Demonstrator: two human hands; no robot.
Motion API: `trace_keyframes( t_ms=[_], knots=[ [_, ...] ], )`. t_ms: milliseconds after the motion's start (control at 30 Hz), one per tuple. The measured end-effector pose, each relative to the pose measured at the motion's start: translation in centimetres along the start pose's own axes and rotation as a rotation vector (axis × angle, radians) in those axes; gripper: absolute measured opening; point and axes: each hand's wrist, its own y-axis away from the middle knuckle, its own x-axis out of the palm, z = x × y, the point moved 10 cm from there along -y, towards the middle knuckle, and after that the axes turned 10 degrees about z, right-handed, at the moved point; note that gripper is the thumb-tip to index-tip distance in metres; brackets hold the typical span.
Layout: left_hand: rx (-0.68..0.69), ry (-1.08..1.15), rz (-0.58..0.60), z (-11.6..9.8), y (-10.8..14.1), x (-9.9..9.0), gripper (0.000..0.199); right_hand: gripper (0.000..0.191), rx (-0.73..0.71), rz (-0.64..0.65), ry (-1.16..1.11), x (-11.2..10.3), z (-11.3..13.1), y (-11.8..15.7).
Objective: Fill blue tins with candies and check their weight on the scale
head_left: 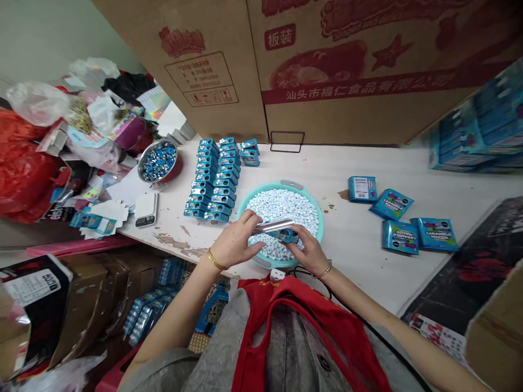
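Observation:
Over a turquoise basin point(321, 218) filled with small pale candies point(281, 206), both of my hands meet. My left hand point(237, 237) is closed around one end of a shiny metal scoop point(274, 225), which slants slightly up to the right. In my right hand point(309, 251) is a small blue candy box point(286, 235), gripped between thumb and fingers right under the scoop's far end. The scoop partly covers the box, so I cannot tell whether candies are passing into it. Rows of similar blue boxes point(223, 190) stand upright beside the basin on the left.
Several flat blue packs point(392, 204) lie to the right on the white table point(339, 272). A metal bowl point(174, 173) of blue wrapped pieces and a white scale point(146, 209) are at left. Large cartons point(261, 117) wall off the back; stacked blue packs point(469, 136) stand back right.

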Motion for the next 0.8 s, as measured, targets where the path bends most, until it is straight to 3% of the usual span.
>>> trace_keyframes(
  t_ms=[67,167,267,333,433,533,600,700,800],
  knots=[
    [0.049,0.053,-0.031,0.9,-0.3,1.7,0.052,0.038,-0.026,0.028,-0.010,1.2,0.9,-0.5],
    [0.060,0.087,0.015,2.7,-0.3,4.1,0.034,0.037,-0.058,0.072,0.015,3.0,2.2,-1.3],
    [0.010,0.142,-0.027,6.0,1.3,3.8,0.024,0.045,-0.040,0.083,0.105,2.9,1.5,-2.6],
    [-0.102,0.142,-0.102,10.0,3.1,2.9,0.029,0.047,0.050,0.016,0.198,0.1,-1.5,-3.5],
    [-0.235,0.119,-0.183,17.0,5.6,2.6,0.035,0.041,0.302,-0.178,0.350,-8.3,-8.6,-3.6],
    [-0.323,0.079,-0.148,23.0,6.4,4.4,0.032,0.050,0.569,-0.298,0.470,-17.0,-15.8,-2.7],
    [-0.354,0.057,-0.095,25.7,6.0,6.1,0.032,0.059,0.714,-0.305,0.515,-20.5,-19.8,-2.5],
    [-0.429,0.010,-0.072,28.1,5.1,7.8,0.032,0.073,0.872,-0.255,0.544,-21.9,-24.3,-3.3],
    [-0.552,-0.038,-0.130,28.9,5.5,8.1,0.037,0.089,0.988,-0.217,0.547,-20.4,-27.0,-4.3]
  ],
)
